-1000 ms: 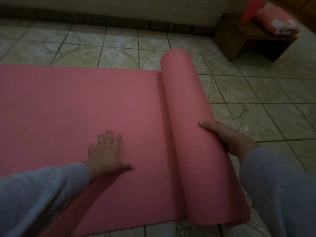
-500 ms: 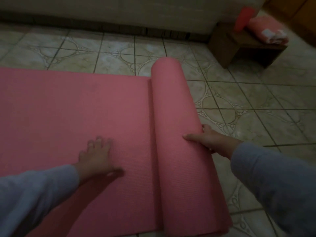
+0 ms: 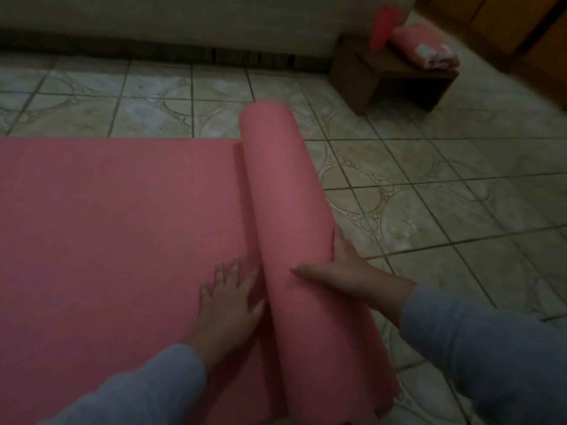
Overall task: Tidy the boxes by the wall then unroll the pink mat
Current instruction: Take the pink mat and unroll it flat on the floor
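The pink mat (image 3: pixel 107 216) lies partly unrolled on the tiled floor, its flat part spreading to the left. The rolled part (image 3: pixel 291 210) stands as a thick tube down the middle of the view. My left hand (image 3: pixel 230 296) rests flat, fingers spread, on the flat part right beside the roll. My right hand (image 3: pixel 346 268) wraps the roll's right side, thumb across the top and fingers against its far flank. Both sleeves are grey. No boxes can be made out in the dim light.
A low dark wooden bench (image 3: pixel 395 78) stands at the back right, carrying a folded pink cloth (image 3: pixel 426 47) and a red upright object (image 3: pixel 383 26). A pale wall with a dark skirting (image 3: pixel 184 50) runs along the back. Bare tiles (image 3: pixel 460 194) lie right of the roll.
My left hand has slid right across the flat mat to the foot of the roll. My right hand has shifted its hold on the roll's right side. The view has swung rightward.
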Demonstrator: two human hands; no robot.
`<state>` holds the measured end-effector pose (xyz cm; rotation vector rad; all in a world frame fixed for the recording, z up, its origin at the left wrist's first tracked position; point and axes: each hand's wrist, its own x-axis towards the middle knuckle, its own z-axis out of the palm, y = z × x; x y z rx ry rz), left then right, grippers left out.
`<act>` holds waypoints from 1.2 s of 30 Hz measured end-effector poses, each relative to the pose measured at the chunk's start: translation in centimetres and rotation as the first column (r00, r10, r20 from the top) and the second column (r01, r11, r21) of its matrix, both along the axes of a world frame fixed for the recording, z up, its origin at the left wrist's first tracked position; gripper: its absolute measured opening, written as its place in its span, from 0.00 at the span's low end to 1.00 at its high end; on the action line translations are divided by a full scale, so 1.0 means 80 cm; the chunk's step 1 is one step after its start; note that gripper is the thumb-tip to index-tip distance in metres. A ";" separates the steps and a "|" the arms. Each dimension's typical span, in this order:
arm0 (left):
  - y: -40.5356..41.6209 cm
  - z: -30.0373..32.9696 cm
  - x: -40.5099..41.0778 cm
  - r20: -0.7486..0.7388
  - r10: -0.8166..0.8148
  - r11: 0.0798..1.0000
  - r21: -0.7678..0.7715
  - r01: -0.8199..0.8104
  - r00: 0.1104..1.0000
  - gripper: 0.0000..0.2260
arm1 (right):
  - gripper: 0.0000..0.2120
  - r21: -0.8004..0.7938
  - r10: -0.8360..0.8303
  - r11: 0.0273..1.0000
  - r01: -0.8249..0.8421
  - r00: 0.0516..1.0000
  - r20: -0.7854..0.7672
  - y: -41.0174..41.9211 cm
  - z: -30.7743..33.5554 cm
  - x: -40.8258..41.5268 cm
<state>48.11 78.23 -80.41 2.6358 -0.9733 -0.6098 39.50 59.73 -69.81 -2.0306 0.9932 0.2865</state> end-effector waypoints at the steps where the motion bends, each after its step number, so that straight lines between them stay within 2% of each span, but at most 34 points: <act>1: 0.000 -0.002 -0.002 -0.006 0.001 1.000 -0.003 -0.002 1.000 0.32 | 0.75 -0.035 -0.003 0.999 0.002 0.999 -0.044 0.004 -0.007 -0.001; 4: 0.006 -0.007 -0.002 0.001 0.030 0.999 -0.015 -0.030 1.000 0.34 | 0.75 -0.086 -0.031 0.996 0.025 0.997 -0.072 -0.003 -0.021 -0.004; 8: 0.011 -0.008 -0.002 0.011 0.043 0.999 0.004 -0.043 0.999 0.39 | 0.66 -0.073 -0.118 0.991 0.114 0.991 -0.063 -0.056 -0.020 -0.028; 9: 0.011 -0.008 -0.002 0.008 0.049 0.999 0.012 -0.049 0.999 0.40 | 0.62 -0.045 -0.145 0.989 0.143 0.989 -0.040 -0.071 -0.019 -0.037; 12: 0.008 -0.008 -0.004 0.014 0.066 0.998 0.019 -0.066 0.998 0.38 | 0.46 0.169 -0.274 0.952 0.255 0.957 0.095 -0.096 -0.015 -0.062; 14: 0.001 -0.007 -0.009 0.020 0.076 0.997 0.024 -0.076 0.997 0.38 | 0.37 0.245 -0.314 0.928 0.281 0.943 0.109 -0.099 -0.011 -0.073; 15: -0.003 -0.006 -0.012 0.024 0.075 0.997 0.032 -0.076 0.997 0.38 | 0.38 0.282 -0.311 0.921 0.267 0.943 0.123 -0.097 -0.009 -0.077; 17: -0.015 -0.004 -0.020 0.017 0.056 0.997 0.045 -0.057 0.998 0.38 | 0.48 0.311 -0.260 0.928 0.207 0.956 0.139 -0.091 -0.007 -0.081; 20: -0.032 0.000 -0.032 -0.001 0.020 1.000 0.011 -0.020 1.000 0.37 | 0.61 0.078 -0.182 0.981 0.179 0.983 0.033 -0.084 -0.007 -0.078; 22: -0.041 0.002 -0.038 -0.004 0.010 1.000 -0.013 -0.010 1.000 0.37 | 0.62 0.059 -0.186 0.981 0.182 0.981 0.058 -0.088 -0.010 -0.080; 27: -0.055 0.001 -0.050 -0.014 0.005 0.999 -0.034 -0.005 1.000 0.37 | 0.50 0.180 -0.202 0.967 0.181 0.974 0.104 -0.112 -0.015 -0.098; 29: -0.060 0.000 -0.051 -0.025 -0.012 0.999 -0.030 0.011 1.000 0.37 | 0.49 0.206 -0.193 0.964 0.167 0.975 0.113 -0.120 -0.013 -0.100; 33: -0.076 -0.001 -0.052 -0.035 -0.032 0.999 -0.012 0.032 0.999 0.37 | 0.63 0.092 -0.198 0.978 0.190 0.976 0.088 -0.128 -0.007 -0.093; 36: -0.086 -0.001 -0.055 -0.028 -0.044 0.999 0.000 0.044 0.999 0.39 | 0.70 0.045 -0.124 0.992 0.121 0.990 0.073 -0.123 -0.009 -0.085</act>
